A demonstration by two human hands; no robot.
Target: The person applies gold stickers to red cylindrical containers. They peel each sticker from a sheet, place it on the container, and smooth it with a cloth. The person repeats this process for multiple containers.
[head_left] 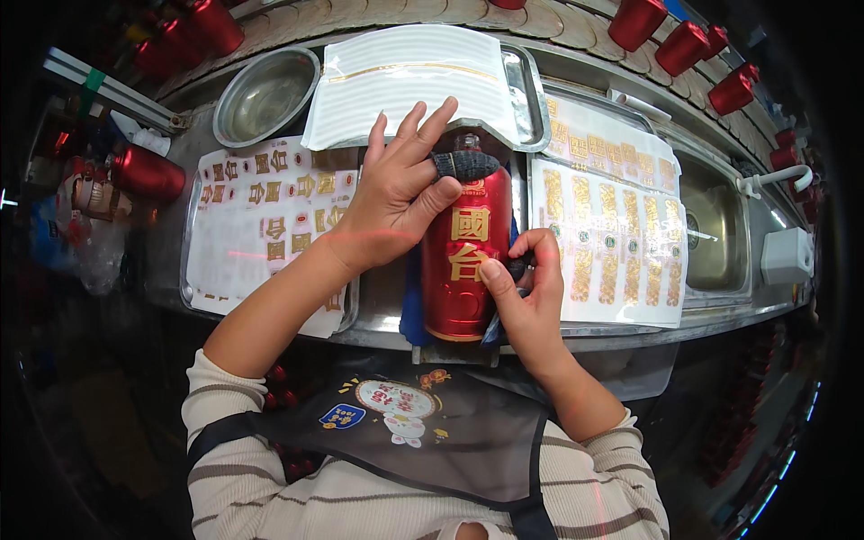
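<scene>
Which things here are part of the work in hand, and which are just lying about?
In use: red bottle, left hand, right hand, gold decal sheets.

Lying about: steel bowl, white striped sheet, red bottles along the back, white box.

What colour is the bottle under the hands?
The bottle is shiny red with gold characters, seen best in the head view.

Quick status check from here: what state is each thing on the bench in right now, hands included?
Red bottle: lying on its side, gold decals on.
Left hand: resting on the bottle, thumb in a dark cot.
Right hand: pinching something dark against the bottle's side.
Steel bowl: upright, looks empty.
Left decal sheet: partly used, gaps showing.
Right decal sheet: mostly full.
White sheets: stacked on a tray.
</scene>
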